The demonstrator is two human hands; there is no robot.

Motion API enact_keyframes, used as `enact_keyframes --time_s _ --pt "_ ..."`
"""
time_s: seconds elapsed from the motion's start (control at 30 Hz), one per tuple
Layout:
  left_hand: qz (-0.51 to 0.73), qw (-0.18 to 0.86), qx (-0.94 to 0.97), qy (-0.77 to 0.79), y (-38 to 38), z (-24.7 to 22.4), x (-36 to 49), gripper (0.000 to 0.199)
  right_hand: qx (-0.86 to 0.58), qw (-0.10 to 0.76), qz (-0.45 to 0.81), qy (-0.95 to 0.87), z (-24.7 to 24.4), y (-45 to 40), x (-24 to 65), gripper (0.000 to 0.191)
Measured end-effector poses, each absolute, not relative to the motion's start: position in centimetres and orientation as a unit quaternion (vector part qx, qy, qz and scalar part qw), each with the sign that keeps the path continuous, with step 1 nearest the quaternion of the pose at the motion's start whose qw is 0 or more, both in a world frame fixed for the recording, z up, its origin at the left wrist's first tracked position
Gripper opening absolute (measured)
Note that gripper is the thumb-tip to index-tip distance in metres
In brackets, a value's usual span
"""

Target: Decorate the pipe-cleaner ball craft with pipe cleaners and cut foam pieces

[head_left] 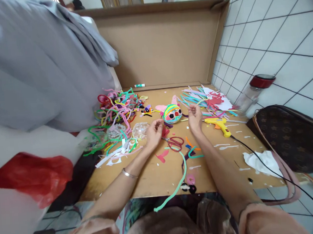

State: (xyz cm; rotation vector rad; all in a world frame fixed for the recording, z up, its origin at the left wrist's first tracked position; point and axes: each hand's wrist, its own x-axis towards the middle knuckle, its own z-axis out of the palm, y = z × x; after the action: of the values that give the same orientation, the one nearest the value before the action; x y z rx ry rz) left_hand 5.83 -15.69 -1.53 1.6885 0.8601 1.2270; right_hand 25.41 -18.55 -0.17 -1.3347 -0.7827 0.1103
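One striped, pink-eared ball (171, 112) lies between the left hand (154, 133) and right hand (195, 119); both hands' fingers curl; whether pinching, cannot tell

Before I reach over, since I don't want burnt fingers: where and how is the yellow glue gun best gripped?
Probably by the handle, coming from the near right: the yellow glue gun lies on its side, handle angled that way, nozzle pointing left towards the right hand.

A round, multicoloured striped doll (171, 111) (pink-eared, black-eyed) sits between the hands (155, 133).
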Motion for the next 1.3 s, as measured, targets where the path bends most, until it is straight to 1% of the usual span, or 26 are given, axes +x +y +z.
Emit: enact_keyframes --time_s 0.13,0.23,0.33,0.43,0.5,0.6,0.67,0.83,1.0,1.3 --pt "0.486 0.403 0.681 0.372 -16.9 -2.0 5.9 0.024 -0.595 0.721 0.082 -0.345 -1.6 -17.7 25.6 0.027" --pt "0.506 0.370 0.681 0.378 -17.8 -1.7 5.7 0.022 -0.599 0.719 0.087 -0.341 -1.8 -17.5 25.8 0.028" --pt "0.540 0.332 0.673 0.380 -18.4 -1.1 4.9 0.015 -0.608 0.710 0.078 -0.348 -1.3 -18.1 25.5 0.025" --pt "0.555 0.352 0.650 0.381 -18.6 -0.7 4.0 0.014 -0.616 0.693 0.066 -0.370 -0.8 -19.1 24.6 0.019" --pt "0.556 0.376 0.634 0.384 -18.5 -0.6 3.5 0.015 -0.620 0.677 0.064 -0.392 -0.6 -19.9 23.8 0.017" --pt "0.555 0.391 0.626 0.383 -18.2 -0.7 3.2 0.015 -0.631 0.641 0.059 -0.433 -0.6 -21.0 22.4 0.021" --pt "0.553 0.390 0.633 0.376 -18.1 -0.8 3.2 0.014 -0.640 0.616 0.052 -0.456 -0.7 -21.6 21.6 0.024" --pt "0.528 0.399 0.656 0.364 -17.9 -1.0 3.6 0.010 -0.661 0.556 0.044 -0.502 -1.2 -23.2 20.2 0.022" --pt "0.542 0.391 0.646 0.367 -17.8 -1.0 3.7 0.010 -0.678 0.489 0.037 -0.548 -1.4 -24.1 19.7 0.020" --pt "0.545 0.369 0.660 0.362 -17.0 -1.3 3.9 0.012 -0.672 0.441 0.044 -0.593 -1.8 -23.9 19.9 0.023"
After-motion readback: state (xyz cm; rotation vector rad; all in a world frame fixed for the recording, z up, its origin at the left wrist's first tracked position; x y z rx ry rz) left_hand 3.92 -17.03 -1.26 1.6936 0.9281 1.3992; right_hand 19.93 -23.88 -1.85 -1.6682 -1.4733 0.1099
